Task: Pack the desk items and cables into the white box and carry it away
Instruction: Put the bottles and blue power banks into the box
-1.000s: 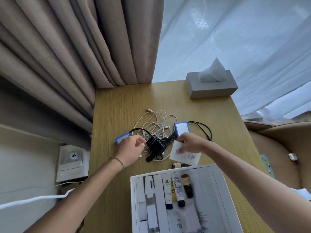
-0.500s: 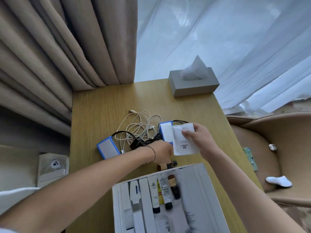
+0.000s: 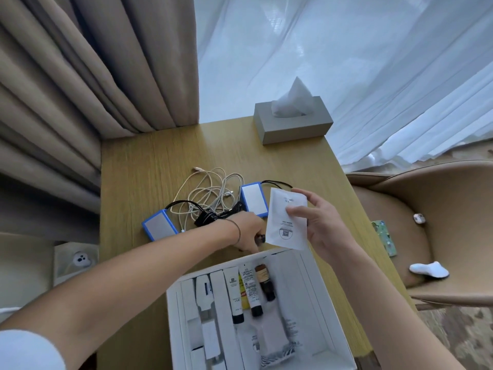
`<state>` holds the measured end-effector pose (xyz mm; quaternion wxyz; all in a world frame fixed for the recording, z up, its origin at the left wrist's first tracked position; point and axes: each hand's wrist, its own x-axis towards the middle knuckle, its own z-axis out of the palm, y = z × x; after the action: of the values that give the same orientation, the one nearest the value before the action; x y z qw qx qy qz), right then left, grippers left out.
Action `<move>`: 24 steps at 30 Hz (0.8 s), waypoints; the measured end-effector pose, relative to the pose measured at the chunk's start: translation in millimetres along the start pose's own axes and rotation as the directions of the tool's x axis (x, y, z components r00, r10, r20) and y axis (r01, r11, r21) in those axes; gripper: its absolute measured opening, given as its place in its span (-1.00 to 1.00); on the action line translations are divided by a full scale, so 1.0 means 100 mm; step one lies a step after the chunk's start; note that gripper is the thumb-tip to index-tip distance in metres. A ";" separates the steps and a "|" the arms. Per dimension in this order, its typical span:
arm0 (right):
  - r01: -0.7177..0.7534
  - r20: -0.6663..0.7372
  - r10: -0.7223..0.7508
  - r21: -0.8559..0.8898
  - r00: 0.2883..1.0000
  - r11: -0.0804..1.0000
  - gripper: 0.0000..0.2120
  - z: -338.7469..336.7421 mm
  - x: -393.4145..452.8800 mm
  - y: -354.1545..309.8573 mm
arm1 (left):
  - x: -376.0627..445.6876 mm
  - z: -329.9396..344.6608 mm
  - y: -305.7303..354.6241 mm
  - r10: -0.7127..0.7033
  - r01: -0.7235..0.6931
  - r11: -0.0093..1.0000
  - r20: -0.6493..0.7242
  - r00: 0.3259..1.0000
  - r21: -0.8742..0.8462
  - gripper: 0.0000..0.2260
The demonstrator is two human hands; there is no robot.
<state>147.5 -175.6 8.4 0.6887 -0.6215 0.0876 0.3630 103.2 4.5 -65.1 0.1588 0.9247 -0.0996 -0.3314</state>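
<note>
The white box (image 3: 330, 297) stands open at the desk's near edge, with tubes, a small brown bottle and white packets lying inside. My right hand (image 3: 320, 222) holds a flat white sachet (image 3: 286, 217) above the box's far rim. My left hand (image 3: 249, 232) reaches down just beyond that rim, fingers closed around a small dark bottle (image 3: 260, 238). Behind it lies a tangle of white cables (image 3: 210, 196), a black adapter (image 3: 206, 218) and two blue-edged boxes (image 3: 159, 227) (image 3: 253, 198) joined by black cords.
A grey tissue box (image 3: 293, 121) sits at the desk's far right corner. Beige curtains hang at the left, sheer white ones behind. A tan chair (image 3: 426, 231) with small items on its seat stands right of the desk. A wall socket (image 3: 77, 260) is low left.
My right hand lifted the white sachet off the desk and turned it upright. My left hand left the cables and moved right and nearer, down onto the small bottle by the box.
</note>
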 end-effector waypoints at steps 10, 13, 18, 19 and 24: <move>0.010 0.197 0.012 -0.111 0.980 0.994 -0.61 -0.04 -0.40 0.07 | -0.78 -0.40 -0.11 -0.320 0.102 0.749 -0.222 0.921 -0.655 -0.74; 0.013 0.217 0.038 -0.230 0.975 0.973 -0.79 -0.05 -0.53 0.17 | -1.04 -0.31 -0.08 -0.379 0.114 0.682 -0.216 0.900 -0.723 -0.69; 0.040 0.191 0.079 -0.550 0.978 0.834 -0.84 0.01 -0.72 0.51 | -1.44 -0.03 0.12 -0.456 0.048 0.533 -0.239 0.857 -0.845 -0.69; 0.045 0.176 0.079 -0.609 0.981 0.792 -0.85 0.01 -0.75 0.60 | -1.52 0.02 0.16 -0.472 0.029 0.513 -0.254 0.844 -0.858 -0.69; 0.094 0.156 0.073 -0.841 0.985 0.533 -0.87 -0.06 -0.78 0.98 | -1.78 0.33 0.42 -0.537 0.019 0.506 -0.298 0.789 -0.862 -0.62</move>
<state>33.3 -215.4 -25.5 0.3095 -0.8434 -0.1622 0.4083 -57.2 9.1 29.5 0.5341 0.7950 0.2733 -0.0897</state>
